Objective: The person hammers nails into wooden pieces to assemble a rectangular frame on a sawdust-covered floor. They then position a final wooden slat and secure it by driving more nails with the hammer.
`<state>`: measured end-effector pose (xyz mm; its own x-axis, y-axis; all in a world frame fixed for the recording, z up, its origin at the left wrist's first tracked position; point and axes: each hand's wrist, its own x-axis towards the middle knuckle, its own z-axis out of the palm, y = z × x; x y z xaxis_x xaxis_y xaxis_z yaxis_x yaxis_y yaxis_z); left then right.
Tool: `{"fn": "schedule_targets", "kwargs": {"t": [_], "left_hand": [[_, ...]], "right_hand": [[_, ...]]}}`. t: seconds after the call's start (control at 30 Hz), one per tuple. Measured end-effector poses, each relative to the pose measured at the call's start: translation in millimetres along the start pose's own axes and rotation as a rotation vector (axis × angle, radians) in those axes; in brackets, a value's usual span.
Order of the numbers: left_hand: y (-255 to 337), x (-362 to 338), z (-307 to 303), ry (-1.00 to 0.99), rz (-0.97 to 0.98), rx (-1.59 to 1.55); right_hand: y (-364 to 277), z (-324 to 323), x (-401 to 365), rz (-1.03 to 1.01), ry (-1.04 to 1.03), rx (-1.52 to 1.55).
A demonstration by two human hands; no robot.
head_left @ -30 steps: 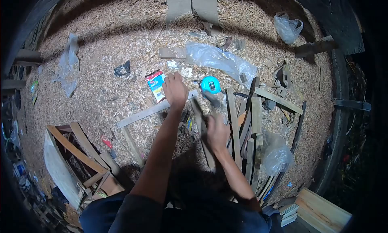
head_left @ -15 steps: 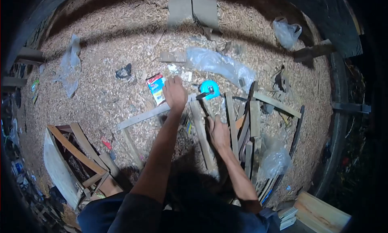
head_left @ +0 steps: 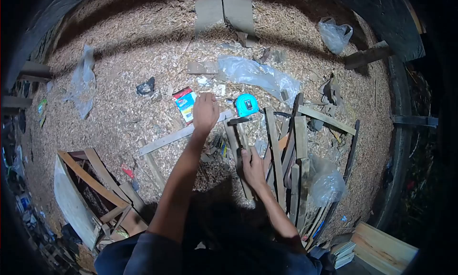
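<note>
My right hand (head_left: pixel 254 169) is closed around the handle of a hammer (head_left: pixel 241 122), whose dark head lies over the top of an upright-running wooden strip (head_left: pixel 233 140). My left hand (head_left: pixel 205 114) grips a pale wooden slat (head_left: pixel 167 141) that crosses the strip's far end, its fingers together over the slat's far side. Whether those fingers also pinch something small is hidden. Just left of the left hand is a red, blue and yellow packet (head_left: pixel 185 104). A turquoise tape measure (head_left: pixel 246 105) sits beyond the hammer head.
Wood shavings cover the ground. Several loose wooden strips (head_left: pixel 274 151) lie to the right beside a clear plastic bag (head_left: pixel 328 186). A wooden frame (head_left: pixel 93 182) stands at the lower left. Plastic sheeting (head_left: pixel 257 74) and a flat board (head_left: pixel 202 67) lie farther ahead.
My right hand has drawn the hammer back toward me and slightly left, its head moving off the slat's end. My left hand stays on the slat.
</note>
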<state>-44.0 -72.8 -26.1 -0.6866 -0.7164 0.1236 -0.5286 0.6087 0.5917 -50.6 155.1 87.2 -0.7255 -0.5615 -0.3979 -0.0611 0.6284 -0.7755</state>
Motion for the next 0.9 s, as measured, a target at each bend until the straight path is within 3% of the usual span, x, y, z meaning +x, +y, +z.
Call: {"fn": "schedule_targets", "kwargs": {"t": [0.1,0.13,0.27,0.37,0.43,0.5,0.57,0.9], "left_hand": [[0,-10,-15,0.062,0.02,0.195],[1,-13,-19,0.081,-0.005,0.232],[7,-7,-14,0.025,-0.169,0.208],[4,-5,-11,0.06,-0.189,0.185],[6,-4,-11,0.076,-0.157,0.205],[6,-5,-10,0.082,-0.118,0.226],[4,-6,-8,0.039,-0.043,0.282],[3,-6,-15,-0.08,-0.027,0.241]], "right_hand": [[21,15,2,-0.169,0.11,0.035],[22,12,0,-0.065,0.042,0.054],[15,10,0,-0.06,0.046,0.008],[5,7,6,-0.043,0.135,-0.168],[6,-8,12,-0.182,0.16,-0.465],[7,-24,18,-0.161,0.109,-0.464],[1,-42,26,-0.365,-0.058,-0.686],[-12,-64,64,-0.623,-0.146,-0.935]]}}
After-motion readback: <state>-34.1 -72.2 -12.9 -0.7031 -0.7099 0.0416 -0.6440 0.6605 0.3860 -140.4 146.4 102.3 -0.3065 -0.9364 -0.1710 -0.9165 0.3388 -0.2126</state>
